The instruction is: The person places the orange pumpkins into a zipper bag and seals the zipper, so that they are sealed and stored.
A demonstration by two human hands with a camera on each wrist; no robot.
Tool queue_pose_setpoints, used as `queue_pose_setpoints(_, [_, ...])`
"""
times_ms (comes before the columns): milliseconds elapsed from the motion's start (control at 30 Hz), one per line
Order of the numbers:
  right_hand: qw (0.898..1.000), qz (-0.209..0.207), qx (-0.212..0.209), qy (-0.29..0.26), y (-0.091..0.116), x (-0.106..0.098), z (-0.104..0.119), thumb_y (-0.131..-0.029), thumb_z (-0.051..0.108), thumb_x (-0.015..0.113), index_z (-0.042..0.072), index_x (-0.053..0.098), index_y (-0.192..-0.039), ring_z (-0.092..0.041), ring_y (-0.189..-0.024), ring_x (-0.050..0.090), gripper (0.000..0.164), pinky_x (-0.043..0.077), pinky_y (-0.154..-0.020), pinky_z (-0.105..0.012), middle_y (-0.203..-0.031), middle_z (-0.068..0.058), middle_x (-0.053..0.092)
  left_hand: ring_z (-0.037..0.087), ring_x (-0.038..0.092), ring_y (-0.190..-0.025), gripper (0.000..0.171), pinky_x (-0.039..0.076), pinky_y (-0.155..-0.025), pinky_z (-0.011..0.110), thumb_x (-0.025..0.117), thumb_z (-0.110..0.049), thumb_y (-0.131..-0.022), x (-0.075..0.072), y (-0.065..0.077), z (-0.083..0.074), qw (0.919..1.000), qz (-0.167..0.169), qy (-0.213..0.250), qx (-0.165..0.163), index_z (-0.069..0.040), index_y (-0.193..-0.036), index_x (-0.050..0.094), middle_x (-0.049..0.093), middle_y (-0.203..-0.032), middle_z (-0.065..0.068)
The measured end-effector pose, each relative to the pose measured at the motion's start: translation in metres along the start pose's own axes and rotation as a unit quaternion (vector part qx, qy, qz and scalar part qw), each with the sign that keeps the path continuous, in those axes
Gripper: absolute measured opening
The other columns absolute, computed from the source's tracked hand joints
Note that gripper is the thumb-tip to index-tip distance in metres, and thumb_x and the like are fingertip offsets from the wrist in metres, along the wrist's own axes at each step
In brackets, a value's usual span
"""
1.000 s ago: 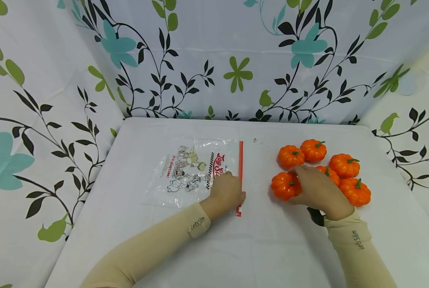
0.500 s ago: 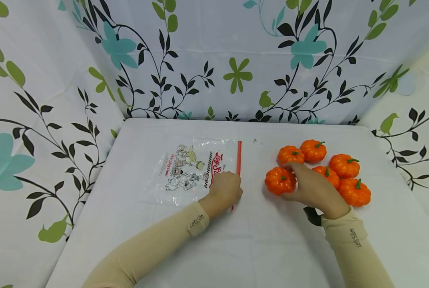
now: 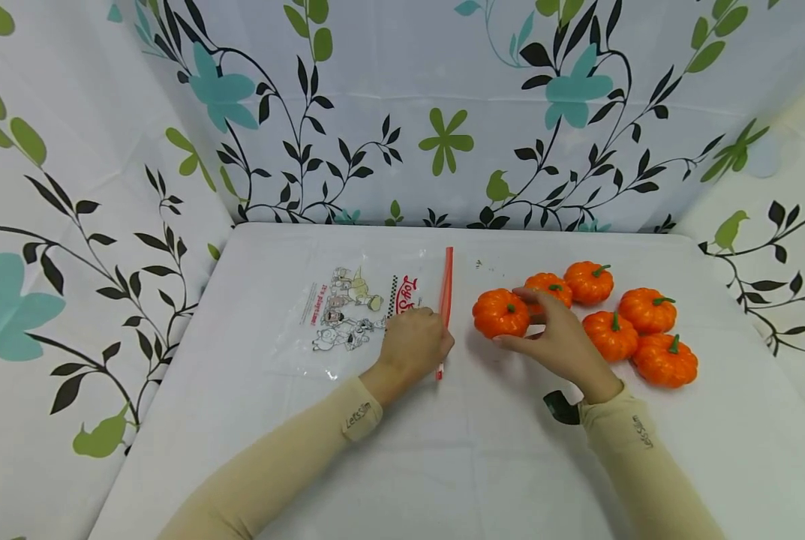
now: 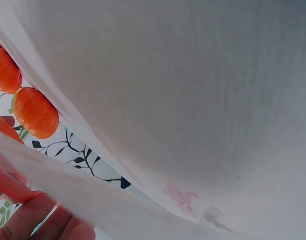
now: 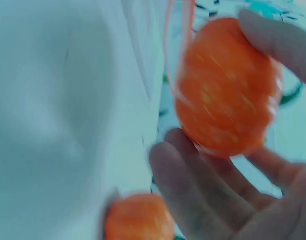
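A small orange toy pumpkin [image 3: 500, 315] is in my right hand [image 3: 564, 346], gripped between thumb and fingers just right of the bag's opening. The right wrist view shows the same pumpkin [image 5: 228, 90] blurred, fingers around it. My left hand [image 3: 412, 346] pinches the edge of a clear plastic zip bag [image 3: 294, 337] beside its red strip [image 3: 448, 281]. Cartoon figures and red lettering are printed on the bag. The strip bows, its near and far ends apart from the hand. In the left wrist view, fingers [image 4: 30, 217] show at the bag's edge.
Several more orange pumpkins sit grouped at the right of the white table [image 3: 483, 465], among them one behind my right hand [image 3: 554, 285] and one at the near right [image 3: 665, 361]. A leaf-patterned cloth [image 3: 375, 112] hangs around the table's back and sides.
My right hand has carried the pumpkin leftward and slightly away from me, out of the group toward the bag. The bag's red strip has bent and lifted a little at my left hand.
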State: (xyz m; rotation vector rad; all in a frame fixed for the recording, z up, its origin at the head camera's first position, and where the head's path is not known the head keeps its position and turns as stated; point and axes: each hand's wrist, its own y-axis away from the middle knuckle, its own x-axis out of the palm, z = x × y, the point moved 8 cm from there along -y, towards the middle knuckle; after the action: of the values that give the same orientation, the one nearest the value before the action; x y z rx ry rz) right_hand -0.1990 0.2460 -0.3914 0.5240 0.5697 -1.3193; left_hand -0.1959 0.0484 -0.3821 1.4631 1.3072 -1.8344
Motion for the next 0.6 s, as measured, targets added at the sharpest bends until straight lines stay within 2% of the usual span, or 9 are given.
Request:
queue_pose_setpoints(100, [0.999, -0.017, 0.022, -0.032, -0.006, 0.01, 0.001, -0.075, 0.057, 0.084, 0.015, 0.04, -0.151, -0.033, -0.117, 0.058, 0.098, 0.057, -0.088, -0.048, -0.147, -0.011, 0.047, 0.014, 0.054, -0.048, 0.024, 0.044, -0.041, 0.026, 0.072, -0.022, -0.084, -0.004, 0.002, 0.003, 0.9996, -0.026, 0.013, 0.002, -0.01, -0.064, 0.066, 0.055, -0.058, -0.001])
queue_pose_setpoints(267, [0.997, -0.012, 0.032, -0.066, -0.015, 0.036, 0.009, -0.073, 0.059, 0.084, 0.015, 0.039, -0.151, -0.033, -0.117, 0.06, 0.101, 0.056, -0.089, -0.048, -0.146, -0.011, 0.047, 0.016, 0.057, -0.051, 0.024, 0.046, -0.044, 0.028, 0.075, -0.022, -0.083, -0.009, 0.008, 0.008, 0.9974, -0.058, 0.042, -0.007, -0.009, -0.065, 0.066, 0.057, -0.06, 0.001])
queue_pose_setpoints(400, [0.997, -0.01, 0.024, -0.066, -0.021, 0.048, 0.016, -0.074, 0.058, 0.084, 0.012, 0.042, -0.149, -0.032, -0.113, 0.063, 0.097, 0.058, -0.086, -0.046, -0.145, -0.012, 0.049, 0.017, 0.058, -0.052, 0.023, 0.047, -0.045, 0.027, 0.074, -0.019, -0.084, -0.015, 0.01, 0.009, 0.9939, -0.095, 0.056, 0.003, -0.007, -0.066, 0.065, 0.058, -0.062, 0.002])
queue_pose_setpoints(600, [0.998, 0.002, 0.021, -0.064, -0.026, 0.055, 0.015, -0.079, 0.05, 0.084, 0.011, 0.045, -0.147, -0.032, -0.112, 0.062, 0.088, 0.058, -0.084, -0.044, -0.144, -0.011, 0.051, 0.016, 0.057, -0.051, 0.019, 0.048, -0.045, 0.026, 0.074, -0.014, -0.08, -0.024, 0.011, 0.011, 0.986, -0.152, 0.065, 0.018, -0.006, -0.068, 0.062, 0.058, -0.064, 0.002])
